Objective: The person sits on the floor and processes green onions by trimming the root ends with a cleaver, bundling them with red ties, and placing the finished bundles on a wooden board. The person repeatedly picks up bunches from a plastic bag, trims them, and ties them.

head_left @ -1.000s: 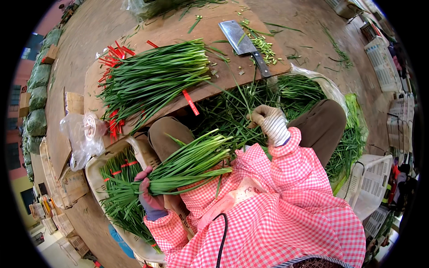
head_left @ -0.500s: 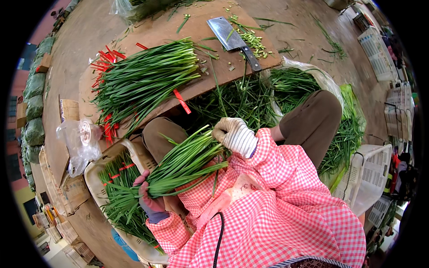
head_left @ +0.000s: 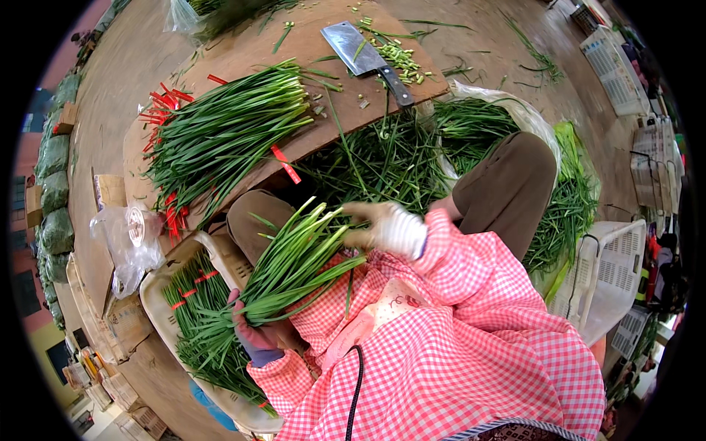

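My left hand (head_left: 252, 328), in a dark pinkish glove, is closed round the leafy end of a bunch of garlic chives (head_left: 298, 268) above my lap. The pale stem ends fan out toward the upper right. Just beside those ends, my right hand (head_left: 384, 228) in a white knitted glove is blurred by motion; its fingers look stretched out and apart, with nothing seen between them. On the board (head_left: 243, 158) ahead lies a larger pile of chives (head_left: 228, 128) with red ties (head_left: 168, 103) at its left end.
A cleaver (head_left: 360, 55) lies on the board near chopped stem ends (head_left: 401, 60). Loose chives (head_left: 379, 158) fill the space below the board. A crate (head_left: 158, 294) at left holds tied bunches; a white crate (head_left: 614, 272) stands right. A clear plastic bag (head_left: 121, 253) hangs at the board's left.
My right hand has come off the stem ends and its fingers have spread. The stems splay more loosely. My left hand keeps its hold, and the whole view has shifted slightly.
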`<control>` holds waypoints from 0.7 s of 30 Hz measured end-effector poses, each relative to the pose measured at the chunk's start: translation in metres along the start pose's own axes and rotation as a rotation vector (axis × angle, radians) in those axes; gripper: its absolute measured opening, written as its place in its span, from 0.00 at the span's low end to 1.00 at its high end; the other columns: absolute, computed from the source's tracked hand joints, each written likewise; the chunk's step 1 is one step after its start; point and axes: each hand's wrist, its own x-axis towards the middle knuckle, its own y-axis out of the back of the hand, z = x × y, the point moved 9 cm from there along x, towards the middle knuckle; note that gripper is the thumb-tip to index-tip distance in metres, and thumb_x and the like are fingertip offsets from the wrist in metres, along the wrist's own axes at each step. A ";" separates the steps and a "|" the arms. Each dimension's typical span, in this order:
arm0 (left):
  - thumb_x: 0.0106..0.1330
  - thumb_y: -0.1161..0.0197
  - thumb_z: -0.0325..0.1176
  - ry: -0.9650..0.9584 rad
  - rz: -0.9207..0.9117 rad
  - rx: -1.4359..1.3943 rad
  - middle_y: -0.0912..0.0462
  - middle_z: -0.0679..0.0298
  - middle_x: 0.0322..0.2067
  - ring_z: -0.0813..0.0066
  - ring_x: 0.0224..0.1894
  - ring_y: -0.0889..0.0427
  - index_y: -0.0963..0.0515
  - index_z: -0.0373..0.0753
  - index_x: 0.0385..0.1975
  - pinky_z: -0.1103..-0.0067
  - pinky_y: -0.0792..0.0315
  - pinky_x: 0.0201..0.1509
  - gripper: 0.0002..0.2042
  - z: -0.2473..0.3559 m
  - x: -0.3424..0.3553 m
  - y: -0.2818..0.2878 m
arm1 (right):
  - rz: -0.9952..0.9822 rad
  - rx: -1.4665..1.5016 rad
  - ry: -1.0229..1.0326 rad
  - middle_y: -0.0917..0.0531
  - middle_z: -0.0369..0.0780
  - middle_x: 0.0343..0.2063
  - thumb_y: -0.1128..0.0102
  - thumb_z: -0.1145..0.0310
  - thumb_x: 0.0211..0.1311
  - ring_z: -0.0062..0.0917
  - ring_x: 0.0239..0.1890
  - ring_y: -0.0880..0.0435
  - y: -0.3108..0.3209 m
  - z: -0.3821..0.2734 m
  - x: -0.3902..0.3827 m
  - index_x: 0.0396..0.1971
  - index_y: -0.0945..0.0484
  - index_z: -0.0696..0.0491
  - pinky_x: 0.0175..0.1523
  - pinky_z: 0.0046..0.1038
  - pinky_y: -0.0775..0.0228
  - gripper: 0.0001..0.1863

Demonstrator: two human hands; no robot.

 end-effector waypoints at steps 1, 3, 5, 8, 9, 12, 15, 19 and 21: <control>0.64 0.44 0.39 0.011 0.040 0.072 0.27 0.58 0.52 0.62 0.53 0.26 0.33 0.42 0.56 0.66 0.28 0.57 0.21 0.000 -0.001 0.004 | -0.051 -0.089 0.066 0.18 0.51 0.35 0.38 0.53 0.52 0.39 0.41 0.18 -0.020 -0.009 0.005 0.49 0.25 0.56 0.47 0.33 0.27 0.28; 0.66 0.47 0.43 0.034 0.015 0.039 0.27 0.59 0.54 0.64 0.54 0.25 0.34 0.41 0.59 0.66 0.27 0.55 0.23 -0.005 -0.007 -0.001 | -0.148 0.049 -0.072 0.18 0.50 0.29 0.40 0.56 0.55 0.40 0.35 0.17 -0.038 -0.007 0.006 0.44 0.24 0.57 0.41 0.34 0.26 0.22; 0.67 0.48 0.43 -0.027 0.003 0.065 0.27 0.59 0.55 0.64 0.54 0.25 0.33 0.40 0.58 0.65 0.26 0.54 0.22 0.003 -0.010 -0.008 | -0.051 0.165 -0.069 0.18 0.47 0.26 0.44 0.62 0.56 0.35 0.30 0.17 -0.026 -0.008 0.015 0.34 0.21 0.57 0.37 0.33 0.25 0.13; 0.68 0.50 0.39 -0.083 0.098 -0.011 0.25 0.55 0.53 0.61 0.53 0.24 0.29 0.37 0.55 0.62 0.27 0.55 0.19 0.007 0.007 0.024 | 0.297 0.040 0.273 0.17 0.45 0.25 0.46 0.65 0.56 0.34 0.29 0.17 0.037 -0.017 0.019 0.30 0.21 0.57 0.36 0.33 0.25 0.11; 0.68 0.51 0.39 0.034 0.026 -0.290 0.24 0.54 0.52 0.61 0.52 0.23 0.29 0.37 0.55 0.62 0.26 0.55 0.19 0.004 0.013 0.036 | 0.360 0.012 0.262 0.17 0.44 0.25 0.46 0.66 0.56 0.34 0.28 0.17 0.056 -0.009 0.018 0.30 0.21 0.57 0.35 0.33 0.25 0.10; 0.70 0.52 0.36 0.097 -0.162 -0.346 0.28 0.54 0.56 0.64 0.54 0.26 0.34 0.35 0.58 0.68 0.31 0.60 0.19 0.007 0.012 0.008 | 0.419 -0.269 0.100 0.17 0.44 0.26 0.46 0.65 0.56 0.36 0.30 0.17 0.089 0.017 0.006 0.29 0.20 0.54 0.36 0.34 0.26 0.09; 0.70 0.53 0.34 -0.068 -0.008 -0.225 0.28 0.54 0.55 0.65 0.54 0.26 0.33 0.35 0.57 0.69 0.31 0.60 0.18 0.000 0.023 0.046 | 0.270 -0.245 0.153 0.16 0.46 0.30 0.42 0.59 0.57 0.35 0.34 0.16 0.073 0.006 -0.003 0.37 0.19 0.54 0.41 0.32 0.25 0.15; 0.69 0.53 0.31 -0.151 -0.062 -0.131 0.27 0.54 0.54 0.66 0.54 0.26 0.37 0.34 0.58 0.71 0.31 0.60 0.19 0.006 0.018 0.015 | -0.028 -0.018 0.207 0.17 0.48 0.32 0.44 0.51 0.57 0.37 0.37 0.17 0.011 -0.027 0.001 0.39 0.19 0.55 0.44 0.32 0.26 0.22; 0.68 0.53 0.29 -0.177 -0.001 -0.084 0.26 0.54 0.52 0.65 0.52 0.25 0.38 0.33 0.58 0.72 0.30 0.58 0.19 0.006 0.017 0.001 | -0.166 -0.078 0.173 0.18 0.48 0.30 0.45 0.50 0.58 0.37 0.36 0.17 -0.021 -0.033 0.009 0.37 0.19 0.56 0.43 0.33 0.26 0.22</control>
